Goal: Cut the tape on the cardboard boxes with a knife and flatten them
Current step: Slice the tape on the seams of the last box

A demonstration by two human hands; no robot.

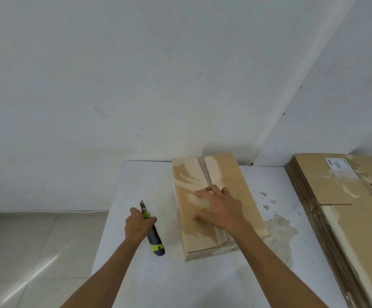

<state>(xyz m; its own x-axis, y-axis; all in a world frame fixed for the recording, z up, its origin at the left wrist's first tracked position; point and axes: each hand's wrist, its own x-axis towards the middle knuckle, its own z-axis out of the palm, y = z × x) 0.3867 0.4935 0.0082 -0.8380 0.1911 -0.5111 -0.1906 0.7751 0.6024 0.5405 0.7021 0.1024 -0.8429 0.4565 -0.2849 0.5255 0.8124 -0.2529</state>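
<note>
A brown cardboard box (231, 174) lies on the white table (149, 181), with a strip of clear tape running down the middle of its top. My right hand (219, 207) rests flat on the box top, fingers spread over the tape seam. Left of the box, my left hand (137, 225) grips a utility knife (155, 237) with a dark grey and lime-green handle. Its blade is extended and points away from me, just above the table and apart from the box.
A stack of flattened cardboard boxes (345, 207) lies along the table's right side. A white wall stands right behind the table. The table's left edge drops to a tiled floor (36, 252). Torn paper residue marks the tabletop right of the box.
</note>
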